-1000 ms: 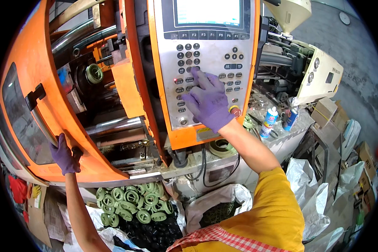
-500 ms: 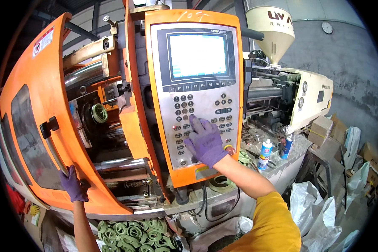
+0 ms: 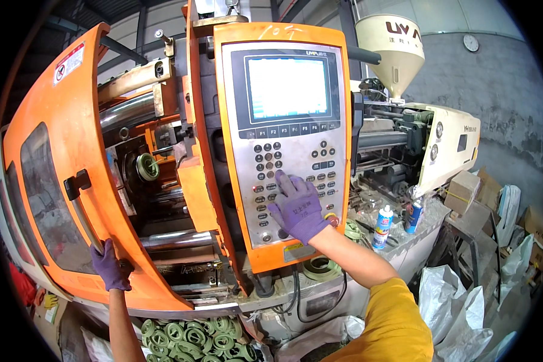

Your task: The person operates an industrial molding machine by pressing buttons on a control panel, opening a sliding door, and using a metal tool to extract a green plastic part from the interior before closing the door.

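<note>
In the head view, the hands are well apart. The left hand (image 3: pixel 110 265) is closed around the lower end of the door handle (image 3: pixel 85 214), on the right-hand part of the orange door (image 3: pixel 78 139). The right hand (image 3: pixel 300 211), fingers spread, lies over the lower middle of the control panel (image 3: pixel 295 151), one fingertip just below the number keys (image 3: pixel 268 157); whether it presses cannot be told. Two spray cans (image 3: pixel 382 227) stand toward the machine ledge's (image 3: pixel 428 218) right end.
</note>
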Tool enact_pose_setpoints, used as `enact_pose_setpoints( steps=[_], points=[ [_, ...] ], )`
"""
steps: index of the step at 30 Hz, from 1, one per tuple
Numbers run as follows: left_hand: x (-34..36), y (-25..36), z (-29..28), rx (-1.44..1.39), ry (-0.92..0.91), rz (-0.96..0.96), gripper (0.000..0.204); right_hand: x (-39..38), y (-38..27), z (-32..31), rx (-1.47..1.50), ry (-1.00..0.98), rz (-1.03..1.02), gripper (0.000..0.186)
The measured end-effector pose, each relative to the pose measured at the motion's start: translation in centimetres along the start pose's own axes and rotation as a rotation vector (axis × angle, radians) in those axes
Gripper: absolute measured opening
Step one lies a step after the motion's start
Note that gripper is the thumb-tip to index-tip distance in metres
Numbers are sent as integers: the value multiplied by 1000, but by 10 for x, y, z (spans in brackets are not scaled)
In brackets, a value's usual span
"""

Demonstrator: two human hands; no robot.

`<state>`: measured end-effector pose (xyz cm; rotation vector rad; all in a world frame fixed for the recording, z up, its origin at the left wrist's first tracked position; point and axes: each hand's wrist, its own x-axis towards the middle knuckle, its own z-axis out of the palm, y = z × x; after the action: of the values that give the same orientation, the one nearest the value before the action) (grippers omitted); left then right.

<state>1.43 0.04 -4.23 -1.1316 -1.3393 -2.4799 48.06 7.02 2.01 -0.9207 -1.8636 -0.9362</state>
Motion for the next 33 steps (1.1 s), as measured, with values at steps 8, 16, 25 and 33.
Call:
enact_pose_setpoints(
  steps=[8,16,25,33],
  points=[
    [-2,2,3,0,-25,15,13,-2,1,-4,114,64,21,19],
    [17,-13,-16,171,-42,-16,13,-6,-1,-15,224,112,15,18],
    [-6,25,6,-78,20,-240,19,-35,27,-19,232,80,59,14],
    [-9,27,14,-1,59,-163,15,-53,19,-14,265,-18,59,17]
  ],
)
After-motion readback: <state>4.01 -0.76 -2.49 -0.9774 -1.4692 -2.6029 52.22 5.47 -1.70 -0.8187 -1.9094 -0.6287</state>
